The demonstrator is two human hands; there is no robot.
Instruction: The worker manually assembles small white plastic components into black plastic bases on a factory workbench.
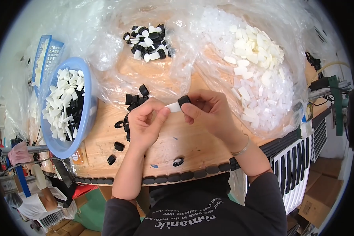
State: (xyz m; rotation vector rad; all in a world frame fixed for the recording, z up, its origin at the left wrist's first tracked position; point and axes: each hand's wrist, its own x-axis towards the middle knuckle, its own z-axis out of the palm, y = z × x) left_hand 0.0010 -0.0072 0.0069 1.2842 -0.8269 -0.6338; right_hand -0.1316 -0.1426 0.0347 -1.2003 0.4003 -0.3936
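Note:
Over the middle of the table my left hand [146, 124] is closed, pinching a white plastic piece [173, 107] between thumb and fingers. My right hand [209, 114] grips a small black cap-like piece [183, 100] between thumb and forefinger. The white piece's right end meets the black cap; whether it sits inside cannot be told. Behind and beside my left hand lie several loose black caps [144, 90]. Two more black caps [119, 146] rest left of my forearm, and one black ring-like piece [178, 161] lies near the front edge.
A blue basin [91, 118] of white and black pieces stands at left, with a blue basket [55, 44] behind it. Joined black-and-white pieces [147, 41] are heaped at the back. Translucent and cream pieces [259, 47] lie on plastic sheeting at right. Black segments line the table's edge [177, 176].

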